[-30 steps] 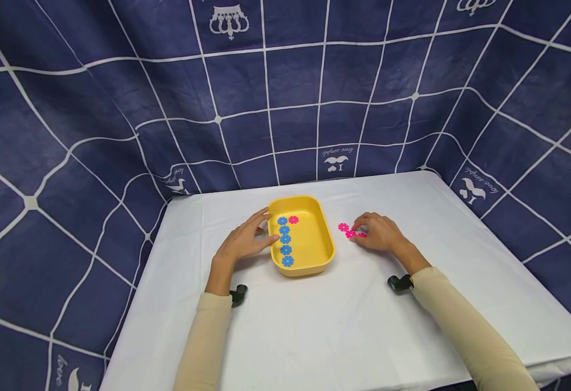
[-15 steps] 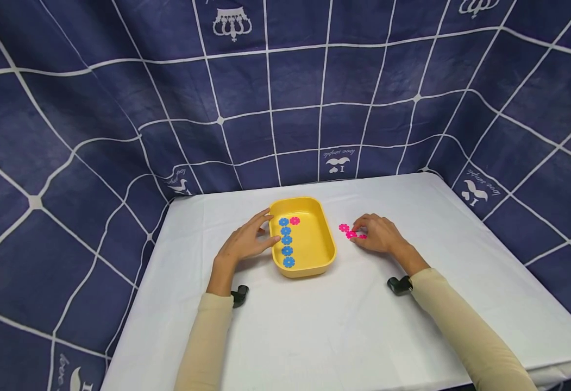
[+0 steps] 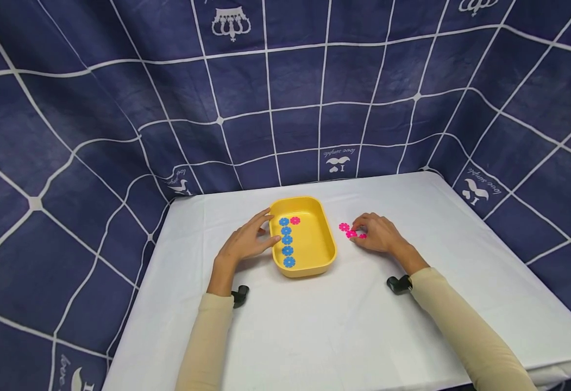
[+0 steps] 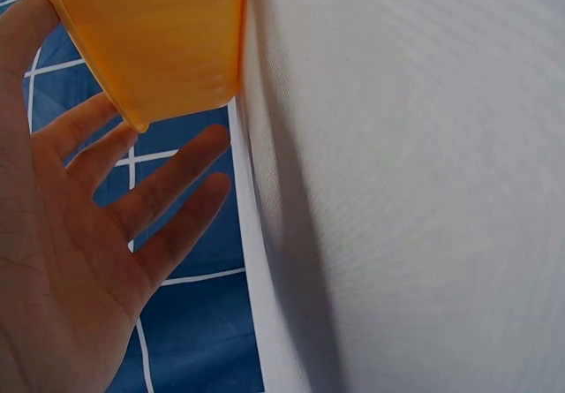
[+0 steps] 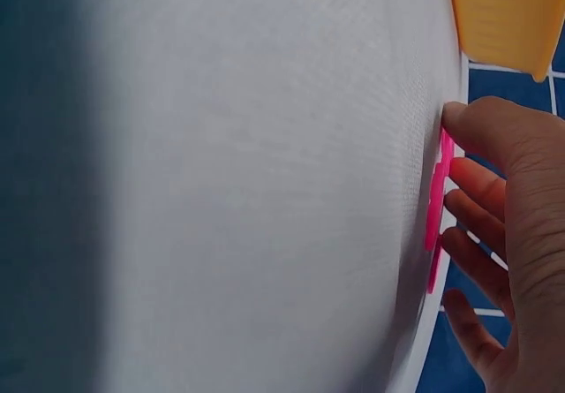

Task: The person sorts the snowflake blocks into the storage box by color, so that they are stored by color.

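Observation:
A yellow tray [image 3: 314, 244] holds a column of several blue snowflake discs [image 3: 287, 239] along its left side, with one pink disc [image 3: 295, 220] beside the top one. My left hand [image 3: 243, 239] rests at the tray's left side, thumb over the rim and fingers spread, fairly straight; the left wrist view shows two fingers clear of it. To the tray's right, my right hand [image 3: 380, 233] pinches a pink snowflake disc [image 3: 351, 234] between thumb and index finger, close to the table. Two more pink discs lie against it, one far left [image 3: 344, 227], the other partly under the fingers [image 3: 362, 236].
White cloth covers the table [image 3: 309, 331]. A dark blue curtain [image 3: 295, 81] with white grid lines hangs behind it and along both sides. Each wrist carries a small black camera, one on the left [image 3: 239, 296], one on the right [image 3: 399, 284].

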A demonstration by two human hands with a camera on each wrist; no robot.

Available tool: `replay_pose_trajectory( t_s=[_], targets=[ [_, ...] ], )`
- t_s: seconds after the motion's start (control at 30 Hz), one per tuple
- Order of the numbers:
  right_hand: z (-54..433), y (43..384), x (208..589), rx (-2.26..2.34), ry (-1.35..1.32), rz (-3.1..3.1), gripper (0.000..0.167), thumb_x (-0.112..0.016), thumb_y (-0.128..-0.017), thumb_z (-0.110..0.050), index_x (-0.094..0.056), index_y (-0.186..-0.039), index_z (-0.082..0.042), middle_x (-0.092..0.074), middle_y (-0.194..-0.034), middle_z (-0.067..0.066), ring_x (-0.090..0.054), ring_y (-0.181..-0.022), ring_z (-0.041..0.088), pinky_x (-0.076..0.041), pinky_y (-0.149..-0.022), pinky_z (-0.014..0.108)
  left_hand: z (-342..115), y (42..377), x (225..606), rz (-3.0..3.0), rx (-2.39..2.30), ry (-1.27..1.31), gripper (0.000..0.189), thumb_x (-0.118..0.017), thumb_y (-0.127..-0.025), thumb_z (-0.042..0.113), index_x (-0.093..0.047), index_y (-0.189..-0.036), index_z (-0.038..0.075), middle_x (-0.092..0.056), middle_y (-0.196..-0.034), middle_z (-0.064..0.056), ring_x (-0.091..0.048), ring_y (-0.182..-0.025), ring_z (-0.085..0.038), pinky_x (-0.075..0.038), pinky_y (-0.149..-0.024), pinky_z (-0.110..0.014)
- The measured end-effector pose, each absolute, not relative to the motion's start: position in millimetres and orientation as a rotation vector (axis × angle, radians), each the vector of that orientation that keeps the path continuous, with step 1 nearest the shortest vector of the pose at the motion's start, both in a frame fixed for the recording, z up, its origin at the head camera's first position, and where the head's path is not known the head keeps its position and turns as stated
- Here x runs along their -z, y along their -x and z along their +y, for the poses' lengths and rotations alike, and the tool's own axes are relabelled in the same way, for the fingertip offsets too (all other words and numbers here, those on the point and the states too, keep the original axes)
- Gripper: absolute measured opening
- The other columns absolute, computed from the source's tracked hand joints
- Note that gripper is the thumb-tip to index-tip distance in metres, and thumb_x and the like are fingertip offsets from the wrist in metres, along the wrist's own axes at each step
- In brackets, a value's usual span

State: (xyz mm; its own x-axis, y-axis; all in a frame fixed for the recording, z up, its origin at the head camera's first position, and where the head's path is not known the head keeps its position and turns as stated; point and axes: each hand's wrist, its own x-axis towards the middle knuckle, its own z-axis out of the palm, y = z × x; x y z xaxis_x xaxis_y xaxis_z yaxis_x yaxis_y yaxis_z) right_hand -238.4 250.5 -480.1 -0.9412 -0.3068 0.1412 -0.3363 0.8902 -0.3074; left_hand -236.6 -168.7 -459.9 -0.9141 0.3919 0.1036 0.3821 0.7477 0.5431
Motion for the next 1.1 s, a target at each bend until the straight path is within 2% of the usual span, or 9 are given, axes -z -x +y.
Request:
replay_pose_trajectory(
  t_s=[0.33, 0.87, 1.1],
  targets=[
    [254, 238, 475, -0.56, -0.521, -2.901, 0.035, -0.086, -0.089, -0.034, -0.08, -0.115, -0.011, -0.077, -0.113, 0.008, -0.068, -0.105, 0.03, -0.056, -0.097, 0.053, -169, 238, 461, 2.912, -0.913, -0.649, 0.085, -0.067, -0.094, 0.071, -0.047, -0.163, 0.027, -0.03, -0.174, 0.02, -0.068, -0.125, -0.017, -0.052, -0.107, -0.055],
    [252, 241, 440, -0.644, -0.482, -2.892, 0.039, -0.086, -0.09, -0.032, -0.077, -0.122, -0.012, -0.076, -0.121, 0.013, -0.07, -0.114, 0.037, -0.059, -0.095, 0.057, -169, 237, 462, 2.922, -0.903, -0.65, 0.083, -0.066, -0.094, 0.071, -0.047, -0.163, 0.028, -0.029, -0.174, 0.02, -0.068, -0.124, -0.015, -0.053, -0.106, -0.054],
    [253, 242, 428, -0.616, -0.51, -2.87, 0.041, -0.086, -0.09, -0.033, -0.077, -0.123, -0.011, -0.076, -0.122, 0.016, -0.07, -0.113, 0.038, -0.06, -0.093, 0.056, -170, 237, 462, 2.915, -0.911, -0.662, 0.084, -0.066, -0.095, 0.071, -0.047, -0.163, 0.027, -0.029, -0.174, 0.019, -0.068, -0.125, -0.016, -0.053, -0.107, -0.054]
  ],
)
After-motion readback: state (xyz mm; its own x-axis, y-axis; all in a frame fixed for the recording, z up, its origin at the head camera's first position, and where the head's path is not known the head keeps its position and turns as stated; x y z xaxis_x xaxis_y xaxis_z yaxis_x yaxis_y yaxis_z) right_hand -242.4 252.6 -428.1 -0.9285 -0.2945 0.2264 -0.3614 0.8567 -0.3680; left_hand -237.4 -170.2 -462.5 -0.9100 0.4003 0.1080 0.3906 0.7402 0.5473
